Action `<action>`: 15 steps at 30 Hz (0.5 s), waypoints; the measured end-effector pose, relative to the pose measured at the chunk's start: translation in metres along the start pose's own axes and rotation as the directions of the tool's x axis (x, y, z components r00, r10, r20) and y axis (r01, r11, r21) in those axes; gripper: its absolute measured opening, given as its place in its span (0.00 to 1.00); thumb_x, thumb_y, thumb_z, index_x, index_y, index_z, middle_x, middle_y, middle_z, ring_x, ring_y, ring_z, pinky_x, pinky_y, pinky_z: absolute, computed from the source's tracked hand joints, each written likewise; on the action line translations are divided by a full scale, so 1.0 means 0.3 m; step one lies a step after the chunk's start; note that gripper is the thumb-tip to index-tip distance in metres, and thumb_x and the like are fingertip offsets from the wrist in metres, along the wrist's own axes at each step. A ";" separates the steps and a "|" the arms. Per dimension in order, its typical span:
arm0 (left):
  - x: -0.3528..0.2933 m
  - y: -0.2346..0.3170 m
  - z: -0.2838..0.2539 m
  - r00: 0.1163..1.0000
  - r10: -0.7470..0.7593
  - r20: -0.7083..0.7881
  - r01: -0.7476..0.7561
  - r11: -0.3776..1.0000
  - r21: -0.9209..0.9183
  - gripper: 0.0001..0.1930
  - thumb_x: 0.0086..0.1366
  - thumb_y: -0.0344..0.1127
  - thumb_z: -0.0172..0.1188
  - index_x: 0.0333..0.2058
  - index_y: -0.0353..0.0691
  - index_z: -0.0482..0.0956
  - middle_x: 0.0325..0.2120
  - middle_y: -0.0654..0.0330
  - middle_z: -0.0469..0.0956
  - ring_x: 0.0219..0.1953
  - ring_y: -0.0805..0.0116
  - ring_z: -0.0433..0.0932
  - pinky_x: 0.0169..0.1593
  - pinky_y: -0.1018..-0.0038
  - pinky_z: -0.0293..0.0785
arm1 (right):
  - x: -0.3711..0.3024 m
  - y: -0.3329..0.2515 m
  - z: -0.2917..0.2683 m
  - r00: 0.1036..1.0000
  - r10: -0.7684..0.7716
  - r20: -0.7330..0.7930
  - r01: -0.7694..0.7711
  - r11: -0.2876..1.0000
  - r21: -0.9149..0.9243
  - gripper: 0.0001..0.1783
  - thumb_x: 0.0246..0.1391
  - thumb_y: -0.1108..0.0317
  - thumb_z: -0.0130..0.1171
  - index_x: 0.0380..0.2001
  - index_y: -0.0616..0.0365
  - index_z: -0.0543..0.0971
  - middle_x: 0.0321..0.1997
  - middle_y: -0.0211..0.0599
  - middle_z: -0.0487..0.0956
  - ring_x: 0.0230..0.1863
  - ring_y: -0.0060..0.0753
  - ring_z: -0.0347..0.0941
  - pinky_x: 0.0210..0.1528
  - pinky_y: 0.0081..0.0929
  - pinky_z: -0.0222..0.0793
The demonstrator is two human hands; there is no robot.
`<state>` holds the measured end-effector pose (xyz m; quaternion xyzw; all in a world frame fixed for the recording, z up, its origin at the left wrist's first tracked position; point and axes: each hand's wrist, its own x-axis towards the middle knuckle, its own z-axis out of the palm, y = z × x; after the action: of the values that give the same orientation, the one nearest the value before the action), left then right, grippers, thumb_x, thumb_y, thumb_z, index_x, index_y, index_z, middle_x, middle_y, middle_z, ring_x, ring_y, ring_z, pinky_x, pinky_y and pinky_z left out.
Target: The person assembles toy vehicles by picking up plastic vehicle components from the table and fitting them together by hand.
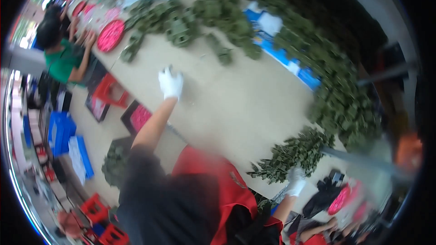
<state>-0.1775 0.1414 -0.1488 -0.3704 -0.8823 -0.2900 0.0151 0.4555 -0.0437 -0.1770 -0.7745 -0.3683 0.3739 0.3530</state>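
My left hand (171, 84), in a white glove, is over the bare middle of the pale table (218, 104). Its fingers are apart, and nothing shows in them. At the table's near right, my right hand (296, 181), also white-gloved, is against the near edge of a thick bunch of small dark green pieces (290, 154). Blur and the bunch hide its fingers, so its grip is unclear. Beyond my left hand lies a short green bundle (219, 49), apart from larger folded green bundles (181, 27). What the green pieces are, I cannot make out.
Green heaps (345, 95) line the far and right edges, around a blue and white box (281, 54). A person in green (66, 61) works at the left by a round red tray (110, 35) of pink pieces. A red stool (110, 91) stands beside the table. Another person's arm (320, 230) shows lower right.
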 end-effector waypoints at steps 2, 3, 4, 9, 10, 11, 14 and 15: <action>0.149 -0.069 -0.042 0.941 -0.254 -0.224 0.269 0.962 0.042 0.29 0.52 0.43 0.65 0.52 0.37 0.71 0.47 0.45 0.70 0.52 0.47 0.68 0.55 0.59 0.66 | -0.199 -0.285 0.242 0.947 0.199 0.253 -0.260 0.936 0.236 0.17 0.57 0.64 0.58 0.47 0.60 0.77 0.37 0.35 0.79 0.29 0.25 0.74 0.29 0.21 0.70; 0.219 -0.106 -0.061 0.936 -0.287 -0.201 0.301 0.953 0.041 0.32 0.51 0.45 0.66 0.53 0.36 0.70 0.48 0.44 0.70 0.53 0.47 0.68 0.56 0.60 0.66 | -0.261 -0.406 0.329 0.912 0.190 0.363 -0.257 0.956 0.145 0.18 0.56 0.66 0.58 0.49 0.61 0.77 0.39 0.36 0.79 0.30 0.27 0.75 0.31 0.21 0.72; 0.287 -0.135 -0.066 0.935 -0.315 -0.164 0.325 0.945 0.035 0.36 0.50 0.47 0.67 0.55 0.35 0.68 0.50 0.42 0.70 0.54 0.47 0.68 0.57 0.61 0.66 | -0.294 -0.418 0.397 0.923 0.088 0.373 -0.123 0.990 0.072 0.18 0.55 0.68 0.59 0.48 0.63 0.77 0.40 0.38 0.80 0.33 0.27 0.77 0.35 0.22 0.74; 0.522 -0.090 0.130 0.868 -0.342 0.360 0.493 0.676 -0.547 0.42 0.50 0.55 0.69 0.58 0.37 0.65 0.55 0.48 0.70 0.57 0.55 0.69 0.57 0.62 0.66 | -0.453 -0.645 0.694 0.821 0.114 0.560 -0.094 0.993 -0.064 0.16 0.55 0.70 0.58 0.47 0.65 0.78 0.42 0.40 0.81 0.41 0.25 0.77 0.41 0.23 0.74; 0.555 -0.141 0.210 0.859 -0.321 0.400 0.512 0.577 -0.636 0.37 0.52 0.54 0.68 0.57 0.43 0.68 0.53 0.53 0.72 0.54 0.59 0.72 0.55 0.57 0.68 | -0.460 -0.643 0.738 0.819 0.102 0.565 -0.077 0.995 -0.068 0.16 0.55 0.70 0.58 0.47 0.65 0.78 0.42 0.40 0.81 0.41 0.25 0.77 0.41 0.23 0.74; 0.549 -0.095 0.244 0.855 -0.297 0.424 0.516 0.571 -0.639 0.37 0.52 0.54 0.68 0.57 0.43 0.68 0.53 0.53 0.72 0.54 0.59 0.72 0.55 0.57 0.68 | -0.459 -0.625 0.770 0.801 -0.043 0.598 0.124 0.988 -0.096 0.16 0.55 0.71 0.58 0.46 0.65 0.78 0.42 0.40 0.81 0.41 0.25 0.77 0.42 0.22 0.73; 0.458 0.004 0.229 0.655 -0.238 0.717 0.738 -0.003 -0.675 0.28 0.61 0.47 0.61 0.57 0.45 0.68 0.54 0.57 0.72 0.56 0.59 0.71 0.55 0.55 0.68 | -0.496 -0.738 0.809 0.789 -0.109 0.604 0.275 0.943 -0.189 0.16 0.53 0.74 0.59 0.47 0.65 0.77 0.43 0.39 0.81 0.43 0.25 0.77 0.47 0.21 0.72; 0.406 0.013 0.185 0.664 -0.038 0.746 0.729 -0.185 -0.659 0.24 0.64 0.43 0.57 0.57 0.46 0.68 0.54 0.57 0.72 0.56 0.59 0.71 0.56 0.56 0.68 | -0.498 -0.769 0.806 0.822 -0.110 0.559 0.234 0.960 -0.155 0.15 0.52 0.73 0.61 0.44 0.63 0.79 0.43 0.39 0.82 0.43 0.27 0.77 0.47 0.23 0.72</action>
<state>-0.2526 0.2512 -0.1636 -0.0126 -0.4415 -0.6990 -0.5625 0.1149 0.0077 -0.0536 -0.6331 -0.5607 0.5026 0.1793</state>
